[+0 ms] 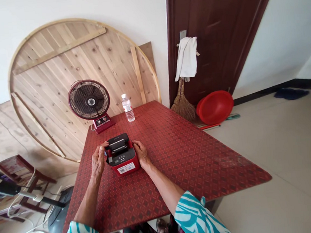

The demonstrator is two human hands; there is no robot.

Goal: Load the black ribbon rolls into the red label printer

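A small red and black label printer [123, 153] sits on the table, its black top showing a slotted roller part and a white sticker on its near red side. My left hand [98, 160] is at its left side, fingers against the upper left edge beside a small dark flap. On the opposite side my right hand [141, 154] grips the right wall, thumb toward the top and the other fingers partly hidden. A clear water bottle [128, 108] with a white cap stands behind the printer, and a dark red desk fan [90, 100] is to its left.
The red patterned table [181, 161] reaches forward to a round wooden tabletop [84, 53] leaning on the wall. Right of it are a straw broom [183, 105], a white cloth [187, 57] on the door, and a red basin [216, 107]. A chair [21, 171] and cables lie left.
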